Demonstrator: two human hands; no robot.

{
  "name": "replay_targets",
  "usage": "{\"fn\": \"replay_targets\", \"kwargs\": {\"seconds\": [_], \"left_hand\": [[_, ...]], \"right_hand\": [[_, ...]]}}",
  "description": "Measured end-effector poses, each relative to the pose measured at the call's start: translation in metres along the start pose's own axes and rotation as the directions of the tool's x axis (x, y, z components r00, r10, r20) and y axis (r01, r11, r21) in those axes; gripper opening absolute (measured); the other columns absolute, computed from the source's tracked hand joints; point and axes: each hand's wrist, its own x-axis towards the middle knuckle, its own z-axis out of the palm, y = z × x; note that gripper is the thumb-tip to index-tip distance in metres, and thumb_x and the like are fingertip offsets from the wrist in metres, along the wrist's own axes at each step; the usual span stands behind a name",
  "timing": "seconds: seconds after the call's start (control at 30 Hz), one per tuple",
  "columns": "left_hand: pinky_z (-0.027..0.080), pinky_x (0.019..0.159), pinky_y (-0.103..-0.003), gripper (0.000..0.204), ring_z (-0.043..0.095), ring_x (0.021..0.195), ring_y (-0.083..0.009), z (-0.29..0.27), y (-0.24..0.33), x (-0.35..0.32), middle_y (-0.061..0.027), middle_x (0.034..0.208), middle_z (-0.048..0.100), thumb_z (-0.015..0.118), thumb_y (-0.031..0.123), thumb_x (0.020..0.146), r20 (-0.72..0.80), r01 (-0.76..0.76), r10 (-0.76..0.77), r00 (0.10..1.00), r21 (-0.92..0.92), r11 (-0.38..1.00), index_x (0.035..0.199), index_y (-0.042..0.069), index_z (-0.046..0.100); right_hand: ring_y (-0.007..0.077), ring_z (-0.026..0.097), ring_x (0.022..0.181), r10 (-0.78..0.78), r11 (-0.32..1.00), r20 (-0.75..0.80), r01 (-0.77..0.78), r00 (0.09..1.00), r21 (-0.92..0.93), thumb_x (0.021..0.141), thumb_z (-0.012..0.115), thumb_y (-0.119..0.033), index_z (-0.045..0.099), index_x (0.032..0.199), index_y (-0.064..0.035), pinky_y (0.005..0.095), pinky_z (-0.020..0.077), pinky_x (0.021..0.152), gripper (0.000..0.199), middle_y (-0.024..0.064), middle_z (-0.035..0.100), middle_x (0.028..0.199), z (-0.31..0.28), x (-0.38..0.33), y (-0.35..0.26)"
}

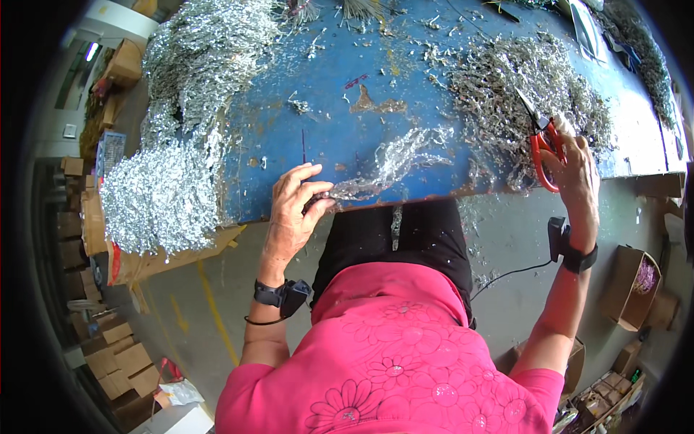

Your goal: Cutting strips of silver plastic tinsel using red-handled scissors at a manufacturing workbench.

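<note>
My left hand (289, 210) is at the near edge of the blue table, its thumb and fingers pinching one end of a strand of silver tinsel (394, 165). The loose strand trails over the tabletop to the right. On the right, my right hand (578, 173) grips scissors with red handles (538, 155). Their blades point away from me, over a pile of silver tinsel clippings (499, 79). The scissors are apart from the strand.
Long silver tinsel (173, 188) is heaped at the table's left and hangs over its edge. Small scraps (300, 106) dot the worn blue table (275, 137). Cardboard boxes (119, 362) stand on the floor at the left, and an open carton (627, 289) at the right.
</note>
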Motion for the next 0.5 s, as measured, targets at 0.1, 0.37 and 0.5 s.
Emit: {"fn": "replay_targets", "kwargs": {"seconds": [0.1,0.37,0.5], "left_hand": [[0.044,0.095,-0.038,0.029,0.059,0.108,-0.0277,-0.003,0.003,0.000,-0.0077,0.113,0.064,0.076,0.005,0.076,-0.101,-0.003,-0.001,0.995,-0.040,0.999,0.104,0.009,0.069],[0.050,0.073,-0.034,0.027,0.064,0.080,-0.0214,-0.016,0.025,0.012,-0.0035,0.088,0.067,0.077,0.007,0.078,-0.203,-0.231,0.186,0.962,-0.228,0.946,0.103,0.011,0.068],[0.050,0.071,-0.034,0.027,0.064,0.078,-0.0214,-0.026,0.012,0.003,-0.0042,0.086,0.067,0.077,0.008,0.079,-0.203,-0.199,0.156,0.967,-0.213,0.957,0.105,0.011,0.068]], "right_hand": [[0.0305,0.062,0.095,-0.100,0.990,-0.233,0.120,0.967,0.074,0.076,0.079,-0.020,0.063,0.113,-0.0041,0.0396,0.0497,0.082,0.044,0.0145,0.065,0.102,-0.009,0.004,-0.046],[0.0283,0.063,0.103,-0.649,0.681,0.125,0.500,0.750,0.534,0.076,0.078,-0.021,0.055,0.130,-0.0093,0.0407,0.0474,0.090,0.060,0.0120,0.067,0.103,0.068,-0.023,-0.189],[0.0301,0.067,0.074,-0.614,0.652,0.035,0.482,0.788,0.585,0.082,0.074,-0.018,0.065,0.111,-0.0074,0.0380,0.0517,0.065,0.032,0.0130,0.068,0.083,0.034,-0.019,-0.164]]}}
